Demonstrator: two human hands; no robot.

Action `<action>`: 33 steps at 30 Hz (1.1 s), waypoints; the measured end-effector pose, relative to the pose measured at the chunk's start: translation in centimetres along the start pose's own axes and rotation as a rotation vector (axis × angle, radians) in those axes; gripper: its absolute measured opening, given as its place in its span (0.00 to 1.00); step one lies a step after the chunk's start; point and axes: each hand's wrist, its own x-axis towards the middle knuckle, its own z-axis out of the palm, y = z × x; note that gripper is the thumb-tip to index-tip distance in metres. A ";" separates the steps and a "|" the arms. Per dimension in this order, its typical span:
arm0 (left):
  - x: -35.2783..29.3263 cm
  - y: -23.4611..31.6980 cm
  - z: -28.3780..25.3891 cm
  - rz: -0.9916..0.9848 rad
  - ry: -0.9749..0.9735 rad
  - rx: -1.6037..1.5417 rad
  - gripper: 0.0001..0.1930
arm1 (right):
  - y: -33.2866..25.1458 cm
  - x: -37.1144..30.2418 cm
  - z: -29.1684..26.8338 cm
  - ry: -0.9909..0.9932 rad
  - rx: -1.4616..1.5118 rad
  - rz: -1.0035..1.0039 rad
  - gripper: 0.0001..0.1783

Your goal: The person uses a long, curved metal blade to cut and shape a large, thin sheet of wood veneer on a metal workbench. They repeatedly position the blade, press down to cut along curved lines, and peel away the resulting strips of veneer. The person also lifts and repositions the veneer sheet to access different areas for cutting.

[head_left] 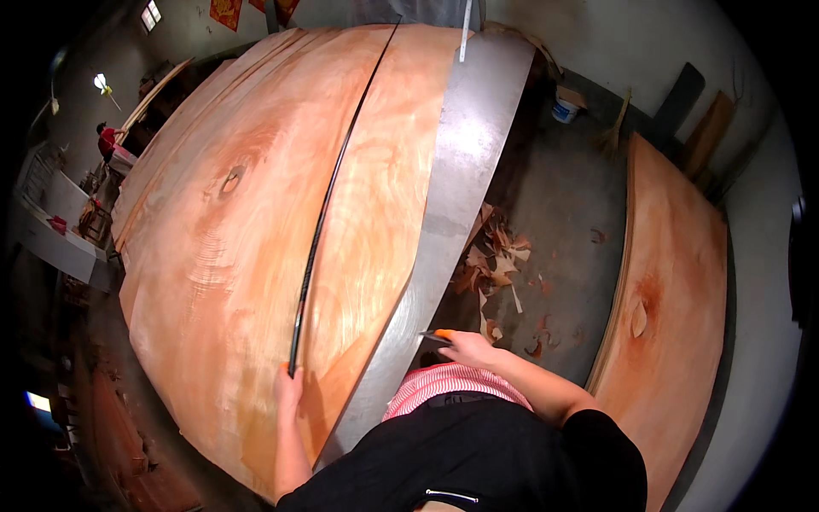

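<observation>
My left hand (290, 391) is closed around the near end of a long, thin black rod (322, 209). The rod lies lengthwise over a large, pale reddish wood sheet (273, 230) and reaches its far edge. In my right hand (471, 350) is a knife (443, 334) with an orange and dark handle, its tip pointing left over a shiny metal strip (456, 183). That strip runs along the right side of the sheet, whose right edge overlaps it unevenly. A darker knot (231, 178) marks the wood.
Torn veneer scraps (497, 256) lie on the floor right of the metal strip. A stack of wood sheets (674, 307) stands farther right. Near the back wall are a white and blue bucket (566, 106) and a broom (612, 132). Someone in red (107, 141) is at far left.
</observation>
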 end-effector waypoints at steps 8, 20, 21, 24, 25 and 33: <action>-0.6 14.1 8.3 0.499 -0.215 0.376 0.27 | 7.5 5.3 -2.5 0.147 -0.142 0.266 0.17; 9.7 6.6 -2.8 -0.026 0.185 0.066 0.11 | 10.9 18.4 -5.1 0.263 -0.192 0.188 0.16; 9.9 6.9 -3.5 0.057 0.339 0.237 0.12 | 10.4 19.7 -5.5 0.279 -0.152 0.192 0.16; 10.3 9.7 -3.4 0.104 0.524 0.536 0.18 | 8.5 22.9 -6.9 0.335 -0.049 0.241 0.15; 10.1 10.9 -2.8 0.081 0.543 0.600 0.20 | 8.2 23.9 -7.2 0.347 -0.024 0.271 0.16; 7.5 18.1 7.0 0.348 0.117 0.440 0.43 | 15.3 22.5 -10.7 1.397 0.738 0.297 0.17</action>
